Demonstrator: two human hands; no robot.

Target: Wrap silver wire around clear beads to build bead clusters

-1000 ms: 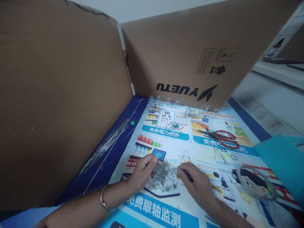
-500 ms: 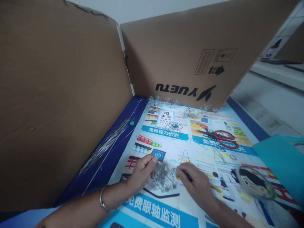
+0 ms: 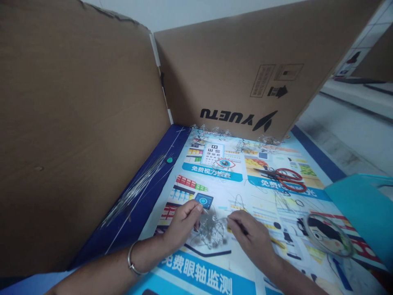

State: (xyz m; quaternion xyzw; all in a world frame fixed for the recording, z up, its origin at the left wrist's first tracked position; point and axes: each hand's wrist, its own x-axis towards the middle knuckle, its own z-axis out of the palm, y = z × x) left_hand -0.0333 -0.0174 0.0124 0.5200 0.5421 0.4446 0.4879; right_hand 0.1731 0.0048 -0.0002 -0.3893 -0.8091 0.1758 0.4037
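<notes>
A tangled cluster of clear, shiny loops or beads with thin wire (image 3: 211,232) sits between my two hands, just above the printed sheet. My left hand (image 3: 183,221), with a metal bangle on its wrist, pinches the cluster's upper left side between thumb and forefinger. On the other side my right hand (image 3: 253,233) is closed in a pinch, its fingertips on what looks like a thin wire leading toward the cluster. Its other fingers are curled into the palm. The exact strands at both sets of fingertips are too fine to make out.
Cardboard walls (image 3: 76,135) stand at the left and back. Straight thin wires (image 3: 135,190) lie at left near a small green piece (image 3: 169,160). Red-handled scissors (image 3: 287,179), a roll of clear tape or wire (image 3: 350,246) and a teal box (image 3: 359,205) are right. Similar clear clusters (image 3: 211,132) line the back.
The view has shifted very slightly. Both hands keep their pinches, and the cluster between them has hardly moved.
</notes>
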